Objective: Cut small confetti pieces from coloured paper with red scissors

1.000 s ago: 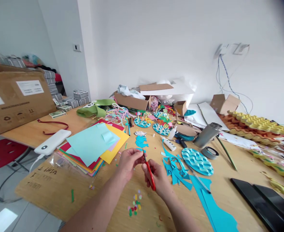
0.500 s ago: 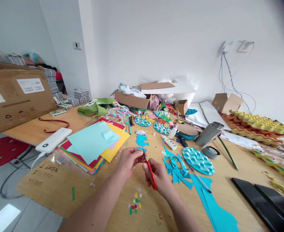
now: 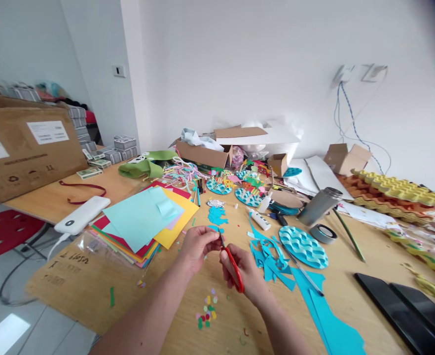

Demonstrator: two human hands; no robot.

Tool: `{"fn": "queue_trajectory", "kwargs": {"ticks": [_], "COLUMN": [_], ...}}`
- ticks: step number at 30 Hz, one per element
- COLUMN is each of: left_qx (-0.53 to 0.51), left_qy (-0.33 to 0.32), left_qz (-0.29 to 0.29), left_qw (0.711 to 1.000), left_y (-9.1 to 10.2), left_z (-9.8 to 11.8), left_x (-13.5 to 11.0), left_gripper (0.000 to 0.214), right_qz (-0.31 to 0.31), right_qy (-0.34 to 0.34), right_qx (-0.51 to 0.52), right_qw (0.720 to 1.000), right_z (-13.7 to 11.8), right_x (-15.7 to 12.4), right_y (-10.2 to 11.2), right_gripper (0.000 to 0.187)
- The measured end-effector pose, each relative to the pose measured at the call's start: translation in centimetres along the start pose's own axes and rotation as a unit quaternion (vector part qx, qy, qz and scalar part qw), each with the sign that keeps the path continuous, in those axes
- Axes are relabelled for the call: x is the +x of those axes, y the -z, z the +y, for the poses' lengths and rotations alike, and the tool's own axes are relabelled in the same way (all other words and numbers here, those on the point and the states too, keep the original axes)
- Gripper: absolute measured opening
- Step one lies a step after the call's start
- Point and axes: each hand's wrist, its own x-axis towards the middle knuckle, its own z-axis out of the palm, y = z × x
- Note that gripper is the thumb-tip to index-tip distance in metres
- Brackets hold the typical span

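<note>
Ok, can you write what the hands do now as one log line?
right hand: grips red scissors | left hand: pinched at the blade tips, item unclear | beneath: paper bits on table

A plain white wall (image 3: 239, 59) stands behind a long table of pale wood (image 3: 91, 291). Daylight falls on the grey tiled floor (image 3: 54, 340), where a round red plastic stool (image 3: 6, 229) stands at the left.

Scrap (image 3: 218, 239) in left hand (image 3: 198, 247): indistinct

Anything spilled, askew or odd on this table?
Yes: coloured paper bits lie scattered on the table near the scissors, blue offcuts are strewn to their right, and the metal flask lies tilted.
</note>
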Motion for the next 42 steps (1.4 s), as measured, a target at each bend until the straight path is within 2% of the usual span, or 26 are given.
{"fn": "queue_trajectory", "kwargs": {"ticks": [12,21,31,42], "left_qx": [0.008,0.02,-0.005,0.017], "left_qy": [0.013,0.006,-0.008,-0.009], "left_qz": [-0.003,0.014,0.012,0.004], "left_qw": [1.0,1.0,1.0,1.0], "left_y": [0.2,0.2,0.3,0.2], "left_z": [0.0,0.0,-0.3,-0.4], "left_x": [0.1,0.1,0.3,0.3], "left_gripper": [0.011,0.011,0.012,0.01], "right_qz": [0.004,0.009,0.012,0.006], "right_qy": [0.001,0.004,0.002,0.007], "right_qx": [-0.015,-0.006,-0.006,0.007], "right_qw": [1.0,1.0,1.0,1.0], "right_z": [0.4,0.8,1.0,0.9], "right_x": [0.1,0.2,0.4,0.3], "right_y": [-0.1,0.0,-0.2,-0.2], "right_gripper": [0.036,0.033,0.035,0.034]}}
